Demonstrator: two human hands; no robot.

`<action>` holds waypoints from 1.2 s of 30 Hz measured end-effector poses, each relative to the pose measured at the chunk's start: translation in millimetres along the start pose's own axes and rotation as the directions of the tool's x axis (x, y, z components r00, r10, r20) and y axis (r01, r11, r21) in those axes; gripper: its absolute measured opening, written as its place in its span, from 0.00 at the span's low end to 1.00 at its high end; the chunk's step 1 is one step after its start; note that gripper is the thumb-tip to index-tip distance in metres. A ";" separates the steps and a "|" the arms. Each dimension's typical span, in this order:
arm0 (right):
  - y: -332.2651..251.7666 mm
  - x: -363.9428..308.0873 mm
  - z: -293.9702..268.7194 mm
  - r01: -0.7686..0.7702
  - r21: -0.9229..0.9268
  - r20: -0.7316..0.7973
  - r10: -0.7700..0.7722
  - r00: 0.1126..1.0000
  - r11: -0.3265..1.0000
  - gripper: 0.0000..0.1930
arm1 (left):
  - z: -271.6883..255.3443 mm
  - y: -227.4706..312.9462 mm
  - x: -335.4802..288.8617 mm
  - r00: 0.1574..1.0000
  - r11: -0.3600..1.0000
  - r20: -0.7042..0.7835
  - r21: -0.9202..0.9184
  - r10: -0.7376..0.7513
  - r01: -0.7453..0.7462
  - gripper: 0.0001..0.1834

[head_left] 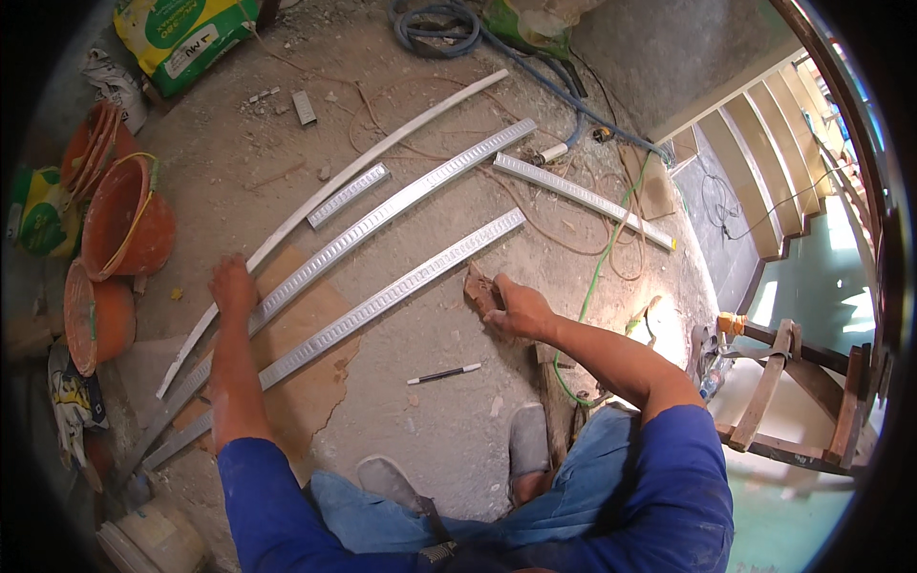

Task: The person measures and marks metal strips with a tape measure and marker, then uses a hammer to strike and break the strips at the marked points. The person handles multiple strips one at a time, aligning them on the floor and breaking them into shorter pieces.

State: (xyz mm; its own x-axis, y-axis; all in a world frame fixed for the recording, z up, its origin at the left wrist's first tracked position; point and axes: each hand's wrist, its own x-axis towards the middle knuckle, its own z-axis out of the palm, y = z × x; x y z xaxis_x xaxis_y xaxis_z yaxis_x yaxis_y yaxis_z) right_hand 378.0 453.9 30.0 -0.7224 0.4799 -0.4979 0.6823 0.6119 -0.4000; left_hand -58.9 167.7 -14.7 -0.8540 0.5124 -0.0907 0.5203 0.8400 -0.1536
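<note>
My left hand (234, 285) is closed round a long, narrow pale metal strip (382, 143) that runs from the lower left to the far middle of the floor. In my right hand (523, 307) is a small brown, rough-looking piece (480, 291), partly covered by the fingers; its exact kind cannot be made out. Beside the strip lie a long slotted metal channel (401, 201) and a second slotted channel (420, 263), roughly alongside each other. A short slotted channel piece (349, 196) rests between the strip and the first channel. Nearer my feet lies a black-and-white marker (444, 373).
Another slotted channel (587, 202) lies to the right, among a green cord (608, 250) and loose hoses. Orange buckets (129, 218) stand at the left, with gloves (76, 401) below them. A flattened cardboard sheet (310, 382) lies under the channels. A wooden frame (793, 382) is at the right.
</note>
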 end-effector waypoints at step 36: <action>3.7 -28.6 -86.7 0.201 -0.610 -0.281 -0.447 0.849 0.767 0.40 | -30.8 -102.0 -230.4 0.835 0.715 -0.388 -0.445 0.389 -0.540 0.21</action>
State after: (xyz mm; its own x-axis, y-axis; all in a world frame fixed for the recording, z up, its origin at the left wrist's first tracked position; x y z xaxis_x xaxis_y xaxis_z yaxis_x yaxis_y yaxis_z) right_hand 391.4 497.0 109.5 -0.9500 0.3110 -0.0279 0.3089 0.9491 0.0623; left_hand 84.9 -30.5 52.1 -0.5099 0.8243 0.2459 0.8338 0.4033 0.3771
